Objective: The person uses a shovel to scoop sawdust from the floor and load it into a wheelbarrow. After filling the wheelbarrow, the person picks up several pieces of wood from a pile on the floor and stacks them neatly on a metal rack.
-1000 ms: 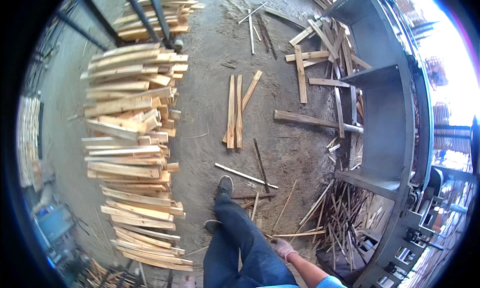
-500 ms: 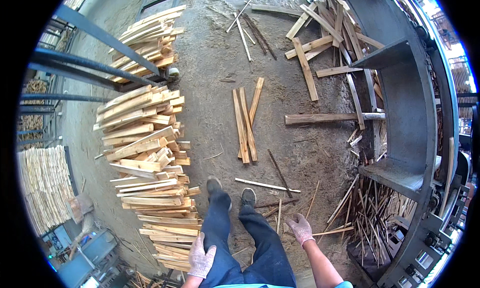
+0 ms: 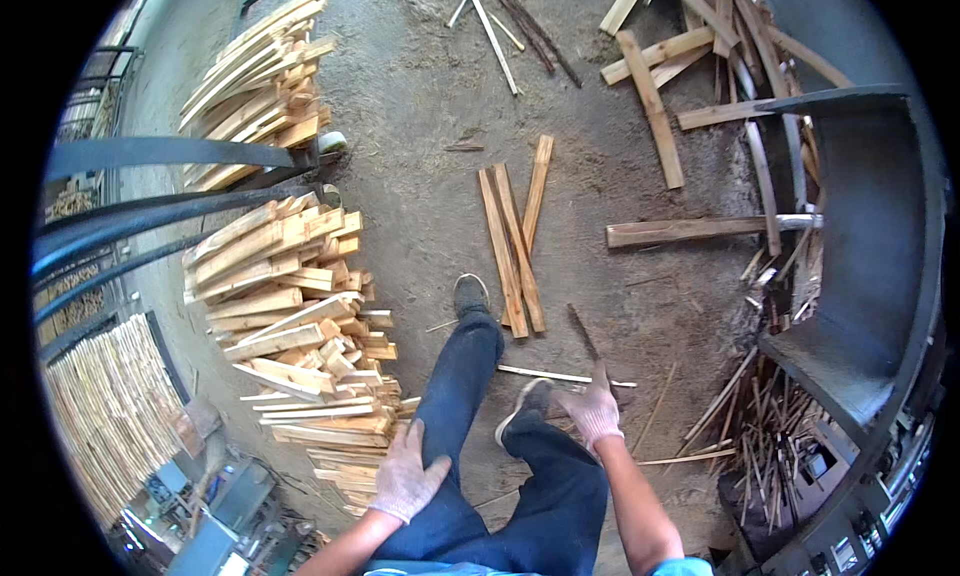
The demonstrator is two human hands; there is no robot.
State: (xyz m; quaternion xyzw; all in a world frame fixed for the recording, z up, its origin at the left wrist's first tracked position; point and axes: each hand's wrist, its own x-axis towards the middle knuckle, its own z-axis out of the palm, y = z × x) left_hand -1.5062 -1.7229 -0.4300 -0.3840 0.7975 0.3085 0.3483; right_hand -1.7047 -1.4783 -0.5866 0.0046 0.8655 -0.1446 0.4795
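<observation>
My left hand (image 3: 408, 474), in a pale knitted glove, rests against or just over my left thigh with its fingers spread, holding nothing. Out to the right, my gloved right hand (image 3: 592, 412) hangs over the floor beside my right shoe, fingers stretched and thumb apart. A dark thin stick (image 3: 582, 331) lies beyond its fingertips; whether they touch it cannot be made out. Close by lies a thin pale strip (image 3: 540, 373). Ahead of my feet, several loose boards (image 3: 501, 248) lie crossed on the ground. A long stack of sawn boards (image 3: 290, 296) runs along my left side.
At right stands a grey metal frame (image 3: 870, 236), with scrap sticks (image 3: 775, 456) heaped under it. A jumble of boards (image 3: 660, 61) lies far right, and a single board (image 3: 690, 230) juts from the frame. Blue metal bars (image 3: 160, 156) cross at left.
I have stepped forward, left foot leading. My right hand has moved forward toward the dark stick, and my left hand has shifted forward by the thigh. The view has tilted and turned.
</observation>
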